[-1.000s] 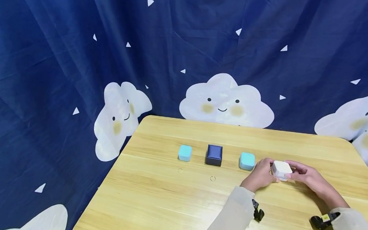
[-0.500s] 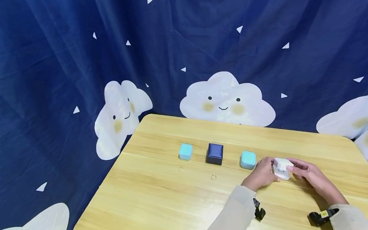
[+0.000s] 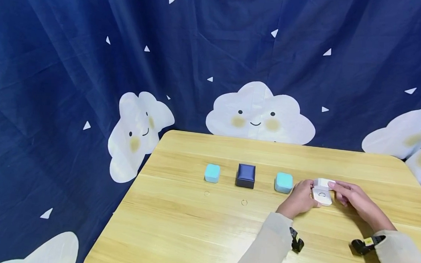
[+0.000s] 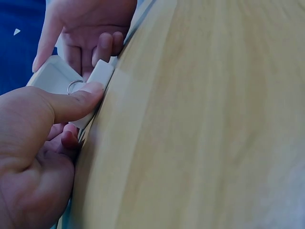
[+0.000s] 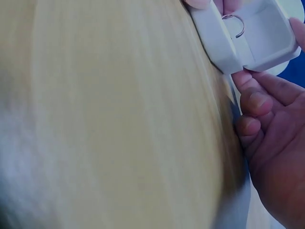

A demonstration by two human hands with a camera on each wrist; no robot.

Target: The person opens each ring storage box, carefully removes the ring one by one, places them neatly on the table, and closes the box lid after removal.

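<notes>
A white ring box [image 3: 323, 199] stands on the wooden table at the right with its lid raised. Inside it a thin ring [image 5: 242, 27] sits upright in the slot. My left hand [image 3: 299, 199] grips the base from the left, thumb on the front edge. At the lid [image 5: 269, 38], my right hand [image 3: 354, 198] pinches the right side, thumb on its edge and fingers behind. In the left wrist view, the left thumb covers part of the base and overlaps the ring.
Left of the hands stand a light blue box [image 3: 283, 183], a dark blue box [image 3: 245, 176] and another light blue box [image 3: 212, 173]. Two thin rings lie in front of them, one ring [image 3: 244, 202] before the dark box and another ring [image 3: 206, 193] farther left.
The white ring box has gone from closed to open. My right hand has swung the lid up and back, exposing the ring. The left hand stays on the base.
</notes>
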